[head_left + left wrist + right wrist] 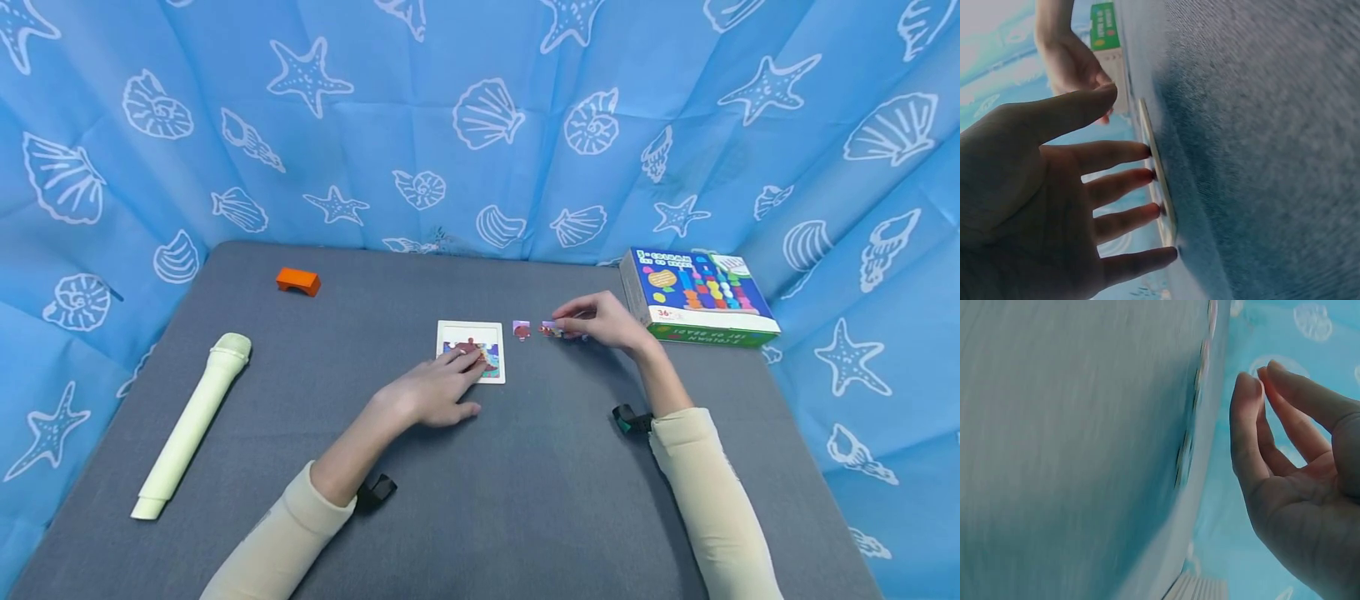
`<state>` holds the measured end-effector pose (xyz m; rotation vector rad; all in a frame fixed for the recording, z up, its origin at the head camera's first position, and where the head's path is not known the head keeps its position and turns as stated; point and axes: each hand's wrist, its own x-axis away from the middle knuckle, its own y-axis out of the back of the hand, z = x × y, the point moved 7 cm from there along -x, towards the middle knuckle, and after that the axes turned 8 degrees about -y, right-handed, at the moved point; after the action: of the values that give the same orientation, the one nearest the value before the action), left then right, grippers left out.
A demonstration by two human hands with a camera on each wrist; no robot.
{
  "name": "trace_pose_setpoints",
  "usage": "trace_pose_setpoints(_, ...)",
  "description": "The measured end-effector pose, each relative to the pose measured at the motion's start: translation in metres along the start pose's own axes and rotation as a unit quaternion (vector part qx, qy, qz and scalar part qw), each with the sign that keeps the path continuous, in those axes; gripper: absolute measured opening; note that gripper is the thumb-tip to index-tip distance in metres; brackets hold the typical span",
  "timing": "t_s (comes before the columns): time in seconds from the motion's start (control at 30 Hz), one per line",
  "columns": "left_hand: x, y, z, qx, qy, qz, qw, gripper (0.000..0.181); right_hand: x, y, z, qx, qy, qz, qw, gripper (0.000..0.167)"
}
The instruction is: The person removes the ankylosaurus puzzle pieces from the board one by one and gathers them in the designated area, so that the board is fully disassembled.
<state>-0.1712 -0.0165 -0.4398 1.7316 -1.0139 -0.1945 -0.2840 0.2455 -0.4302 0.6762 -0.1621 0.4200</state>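
Observation:
A small white-framed puzzle board lies near the table's middle, with part of its picture fitted in the lower area. My left hand rests its spread fingertips on that board; in the left wrist view, the fingers reach to the thin board edge. To the right lies a loose puzzle piece with a reddish-brown picture. Another puzzle piece lies beside it, close under my right hand. The right wrist view shows that hand raised off the pieces, fingers bent and tips close together, nothing visible between them.
A boxed bead toy stands at the back right, near my right forearm. An orange arch block sits at the back left. A pale green toy microphone lies along the left side. Blue shell-print curtain surrounds the grey table.

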Motion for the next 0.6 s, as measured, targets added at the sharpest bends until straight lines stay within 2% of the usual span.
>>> trace_pose_setpoints(0.27, 0.004, -0.003, -0.005, -0.006, 0.028, 0.024, 0.9993, 0.072, -0.013, -0.044, 0.037, -0.016, 0.037, 0.058, 0.9975, 0.024)
trace_pose_setpoints(0.43, 0.009, -0.002, -0.009, -0.005, 0.028, 0.019, 0.9994, 0.072, -0.022, -0.069, 0.057, -0.001, 0.048, 0.086, 0.9951, 0.023)
trace_pose_setpoints(0.6, 0.013, -0.002, -0.011, -0.014, 0.029, 0.017, 0.9993, 0.070, -0.032, -0.094, 0.077, 0.019, 0.076, 0.112, 0.9906, 0.019)
